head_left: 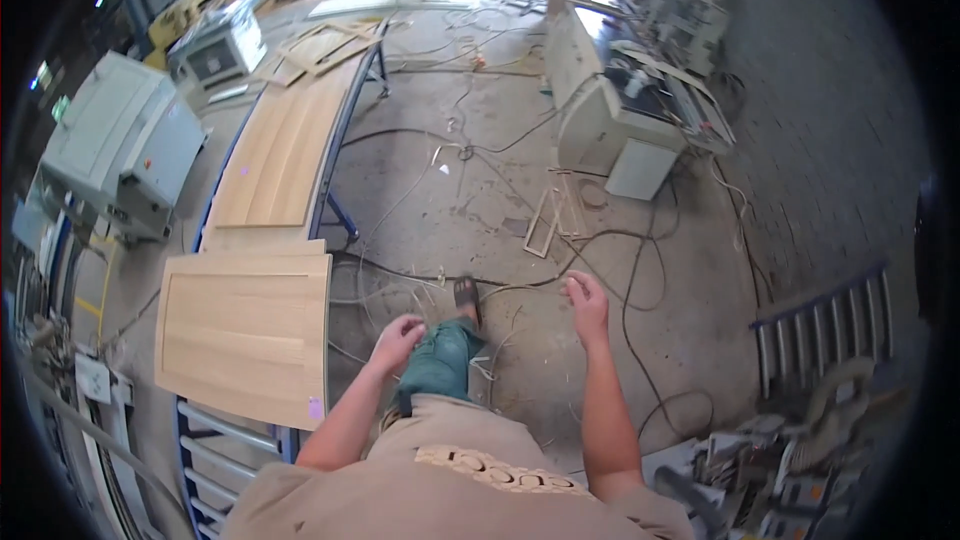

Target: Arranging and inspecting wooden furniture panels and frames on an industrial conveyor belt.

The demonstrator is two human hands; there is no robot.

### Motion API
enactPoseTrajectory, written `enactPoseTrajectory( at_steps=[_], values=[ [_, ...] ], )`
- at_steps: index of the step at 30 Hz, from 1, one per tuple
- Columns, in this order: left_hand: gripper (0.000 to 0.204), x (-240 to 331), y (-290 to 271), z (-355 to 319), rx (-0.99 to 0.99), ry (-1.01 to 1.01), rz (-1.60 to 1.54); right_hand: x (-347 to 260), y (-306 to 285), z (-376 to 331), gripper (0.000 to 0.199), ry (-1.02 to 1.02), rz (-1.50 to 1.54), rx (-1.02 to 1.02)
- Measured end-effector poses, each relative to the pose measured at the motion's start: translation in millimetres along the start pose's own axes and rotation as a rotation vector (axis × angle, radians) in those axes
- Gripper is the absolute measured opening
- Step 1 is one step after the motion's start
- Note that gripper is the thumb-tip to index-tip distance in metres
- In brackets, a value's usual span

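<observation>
Left hand (pixel 400 342), grip loosely parted: wooden panel (pixel 245 325) edge, nine o'clock. Right hand (pixel 588 306), likewise: roomy, cable-crossed floor (pixel 712 305), three o'clock.

Noted a rectangular light-wood panel (pixel 245 325) with a frame-like border, lying flat on a roller conveyor (pixel 230 426) and bearing a pinkish-purple tag (pixel 316 408) at the near right corner. Observed just beyond, also lying flat, a second light-wood panel (pixel 275 155) with lengthwise lines and a small purple mark (pixel 245 171) near the left edge.

The framed panel (pixel 245 330) looks smooth matt wood, the rollers (pixel 228 426) shiny metal, the trousers (pixel 437 362) cloth, the floor (pixel 505 100) rough.
</observation>
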State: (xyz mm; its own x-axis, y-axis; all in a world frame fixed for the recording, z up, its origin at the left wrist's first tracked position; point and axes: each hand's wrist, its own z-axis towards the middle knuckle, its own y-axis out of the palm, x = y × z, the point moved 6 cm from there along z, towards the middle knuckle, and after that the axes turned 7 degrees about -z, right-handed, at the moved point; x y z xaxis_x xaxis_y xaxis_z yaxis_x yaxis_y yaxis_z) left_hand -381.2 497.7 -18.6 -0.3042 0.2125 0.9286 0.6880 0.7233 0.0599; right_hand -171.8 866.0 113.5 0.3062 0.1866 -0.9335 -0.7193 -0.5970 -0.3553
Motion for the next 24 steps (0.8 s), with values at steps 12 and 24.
enactPoseTrajectory(
  at_steps=[12, 24],
  values=[
    [0.030, 34.9, -60.2, 448.2, 0.151, -0.165, 0.032, 188.3, 30.1, 130.7, 0.043, 0.478, -0.460, -0.750],
    [0.025, 49.2, -285.2, 547.2, 0.713, -0.434, 0.111, 116.5, 210.6, 506.6, 0.047, -0.173, -1.543, -1.344]
  ],
)
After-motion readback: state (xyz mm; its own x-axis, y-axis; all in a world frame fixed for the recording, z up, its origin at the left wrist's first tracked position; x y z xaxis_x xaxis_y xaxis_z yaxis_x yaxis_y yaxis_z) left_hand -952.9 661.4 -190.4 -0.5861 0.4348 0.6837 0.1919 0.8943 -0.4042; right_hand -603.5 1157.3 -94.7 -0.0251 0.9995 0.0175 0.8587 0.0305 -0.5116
